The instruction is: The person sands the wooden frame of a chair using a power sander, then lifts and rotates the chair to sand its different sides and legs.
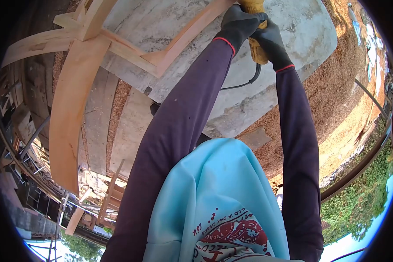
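Note:
A yellow power tool [258,53] with a black cord is at the top of the head view, partly cut off by the frame edge. My left hand [240,25], in a dark glove with a red cuff edge, closes round the tool's upper part. Lower on the tool body, my right hand [273,43] wraps it from the right in a matching glove. Just left of the tool lies an angled wooden frame piece [183,41], on a stained grey board [236,102]. The tool's working end is out of view.
Joined curved wooden pieces [76,100] extend over the left side. Weathered planks [98,113] lie beneath them. Wood shavings [318,100] cover the ground at the right, where a dark metal bar [371,98] and white and blue scraps [371,48] are also visible.

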`<state>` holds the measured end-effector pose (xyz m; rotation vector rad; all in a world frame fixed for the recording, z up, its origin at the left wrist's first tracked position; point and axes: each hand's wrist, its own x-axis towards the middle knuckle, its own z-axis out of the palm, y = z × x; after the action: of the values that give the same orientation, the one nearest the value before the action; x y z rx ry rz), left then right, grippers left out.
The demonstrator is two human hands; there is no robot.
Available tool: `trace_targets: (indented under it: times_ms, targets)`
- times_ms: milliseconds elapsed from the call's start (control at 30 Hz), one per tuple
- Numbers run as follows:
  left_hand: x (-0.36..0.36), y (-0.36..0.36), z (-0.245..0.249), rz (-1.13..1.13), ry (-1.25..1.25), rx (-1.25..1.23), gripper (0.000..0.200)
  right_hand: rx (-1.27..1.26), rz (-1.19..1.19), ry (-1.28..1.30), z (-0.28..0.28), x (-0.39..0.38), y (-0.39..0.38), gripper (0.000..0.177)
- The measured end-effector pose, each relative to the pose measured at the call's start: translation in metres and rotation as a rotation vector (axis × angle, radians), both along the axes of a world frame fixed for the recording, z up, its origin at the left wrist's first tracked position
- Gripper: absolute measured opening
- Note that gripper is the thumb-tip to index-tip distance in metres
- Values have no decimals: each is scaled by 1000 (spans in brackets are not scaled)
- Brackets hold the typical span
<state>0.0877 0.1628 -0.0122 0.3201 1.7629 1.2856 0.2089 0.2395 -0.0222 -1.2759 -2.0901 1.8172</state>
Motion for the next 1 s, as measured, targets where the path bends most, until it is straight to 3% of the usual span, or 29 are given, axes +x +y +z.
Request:
trace_targets:
  times_ms: [33, 133, 267, 500, 667, 733, 867, 1000]
  targets:
    - [2, -12, 0, 34, -89, 49, 56, 20, 33, 12, -1, 0, -7, 49]
    - [16, -47, -7, 122, -23, 51, 56, 10, 78, -24, -4, 6, -37, 53]
    - [29, -105, 1, 157, -232, 97, 44, -53, 136, -65, 7, 13, -86, 58]
    - [51, -194, 20, 206, -260, -37, 49, 20, 271, -132, 11, 33, -165, 58]
    - [66, -245, 28, 326, -321, 45, 50, 65, 441, -171, 26, 28, -204, 55]
    - [64, -250, 35, 445, -337, 62, 50, 11, 416, -133, 22, 25, -214, 55]
    - [48, -232, 30, 382, -325, 7, 46, 27, 344, -141, 20, 15, -201, 56]
    - [32, -175, 11, 318, -272, 117, 45, 17, 218, -88, 13, 7, -156, 59]
